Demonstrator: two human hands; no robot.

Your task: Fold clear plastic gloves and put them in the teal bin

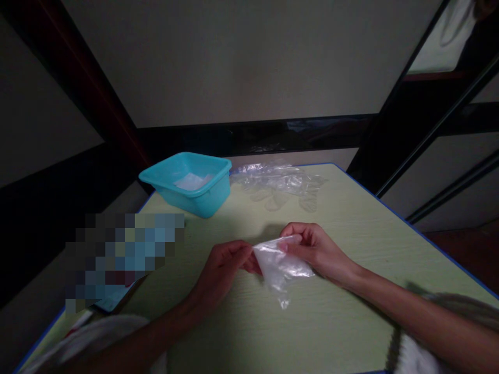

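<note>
The person's left hand [228, 265] and right hand [315, 249] are meeting over the middle of a pale green table [312, 332] with a blue edge, and both are gripping a crumpled piece of thin, clear plastic film [283, 267]. The left fingers [244, 252] are pinching narrowly on the film's left edge, while the right fingers [290, 244] are curling over its upper edge, thumb and fingertips closing on it. The plastic film is hanging between the two hands, just above the table, with one wrinkled corner drooping towards the person; whether that corner is touching the surface cannot be told. Both bare forearms are reaching in from the near corners of the view. Well beyond the hands, at the far left of the table, a teal rectangular plastic basin [202, 200] is standing upright and holding something flat and whitish [191, 182], too dim to identify. Just to the right of the basin, along the far edge, a loose heap of clear plastic gloves [278, 179] is lying spread out, with a few finger shapes pointing towards the person. The room around the table is lying in deep shadow.
</note>
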